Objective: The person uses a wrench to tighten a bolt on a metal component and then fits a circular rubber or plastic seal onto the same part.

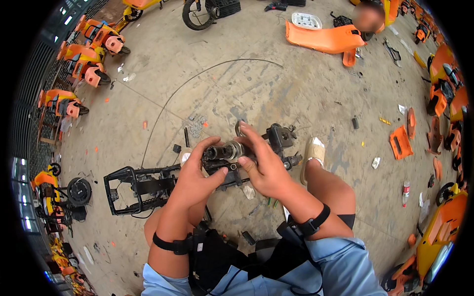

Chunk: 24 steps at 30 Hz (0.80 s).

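A short metal tube (220, 152) with a dark hollow end and shiny silver rings lies between my hands, just above a black scooter frame on the floor. My right hand (264, 165) is closed round its ringed end, thumb at the lower side and fingers above. The palm hides the tube's far end, so I cannot tell whether it joins the frame. My left hand (195, 175) is open, its fingers and thumb apart around the dark end. A curved metal piece (238, 129) shows beside my right fingertips. The black frame (148, 186) extends leftward under my left wrist.
A long thin cable (170, 96) arcs over the concrete floor beyond a pile of small metal parts (198, 124). Orange panels (323, 38) lie farther off, near another person (369, 17). Orange and yellow scooters (81, 61) line both sides. A bottle (406, 192) stands at right.
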Available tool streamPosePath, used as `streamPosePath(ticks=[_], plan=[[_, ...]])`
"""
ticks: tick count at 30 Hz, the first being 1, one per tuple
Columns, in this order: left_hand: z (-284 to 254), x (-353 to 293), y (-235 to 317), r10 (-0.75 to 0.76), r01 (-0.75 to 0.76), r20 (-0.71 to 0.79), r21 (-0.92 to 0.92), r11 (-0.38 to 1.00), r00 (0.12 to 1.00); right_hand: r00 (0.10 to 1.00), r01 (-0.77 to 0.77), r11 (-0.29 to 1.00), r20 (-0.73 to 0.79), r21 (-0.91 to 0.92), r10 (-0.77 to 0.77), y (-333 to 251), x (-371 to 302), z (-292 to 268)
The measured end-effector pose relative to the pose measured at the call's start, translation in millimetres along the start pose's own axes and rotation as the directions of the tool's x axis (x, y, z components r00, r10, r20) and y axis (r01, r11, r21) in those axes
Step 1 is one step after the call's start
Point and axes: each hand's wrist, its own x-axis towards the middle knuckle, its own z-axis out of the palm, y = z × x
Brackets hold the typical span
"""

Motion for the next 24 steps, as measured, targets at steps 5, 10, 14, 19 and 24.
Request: streamPosePath(ticks=[5,10,14,19,24], plan=[[6.6,9.1,0.4,-0.011,0.006,-0.041,-0.12,0.993,0.999,0.998,0.041,0.99,-0.041,-0.132,-0.047,-3.9,0.1,2.6],[0.2,18.4,-1.4,0.085,-0.085,0.0,-0.043,0.995,0.996,0.986,0.063,0.979,-0.138,-0.197,-0.091,-10.7,7.1,16.2],[-3.6,20.6,6.9,0.063,-0.063,0.039,0.011,0.998,0.997,0.988,0.027,0.962,-0.138,-0.273,-0.066,-21.3,5.8,15.6],[-1.5,20.5,-7.2,0.041,-0.041,-0.031,0.024,0.999,0.999,0.991,0.11,0.951,-0.043,-0.289,-0.128,-8.6,3.7,9.1],[-0.9,15.7,-4.5,0.095,-0.087,-0.093,0.084,0.993,0.991,0.991,0.123,0.985,-0.03,-0.118,-0.127,-5.1,5.8,-0.4]])
